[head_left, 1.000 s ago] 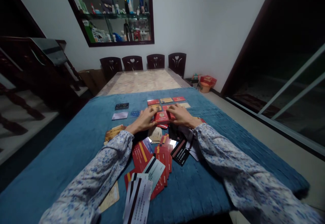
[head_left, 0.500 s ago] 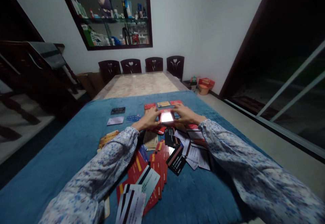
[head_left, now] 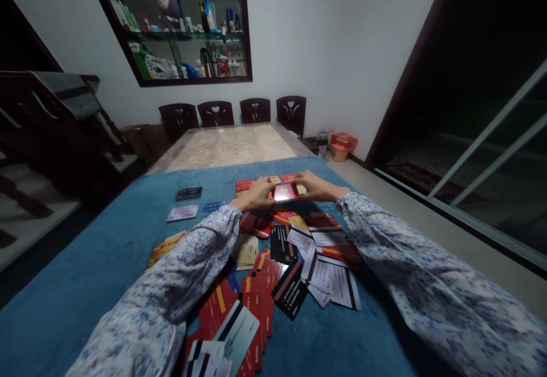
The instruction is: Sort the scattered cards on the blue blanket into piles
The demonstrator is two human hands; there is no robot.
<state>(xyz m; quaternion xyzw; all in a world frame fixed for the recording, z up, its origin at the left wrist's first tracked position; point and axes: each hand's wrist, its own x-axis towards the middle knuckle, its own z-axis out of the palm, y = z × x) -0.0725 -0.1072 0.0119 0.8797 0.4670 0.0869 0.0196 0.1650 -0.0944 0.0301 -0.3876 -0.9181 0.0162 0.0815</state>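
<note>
At twelve o'clock on the desk [head_left: 231, 143], the fingers of the left hand [head_left: 255, 195] and right hand [head_left: 318, 188] seemed clamped on opposite ends of a red card [head_left: 284, 192]; whether it rested was unclear. Loose cards [head_left: 320, 274] sprawled toward six o'clock. The step looked like positioning; the next move apparently called for squaring its edges, then releasing.

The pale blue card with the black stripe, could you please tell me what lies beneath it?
Red cards stick out from beneath the pale blue card on both sides. How many lie there, and what their covered parts show, cannot be seen.
</note>
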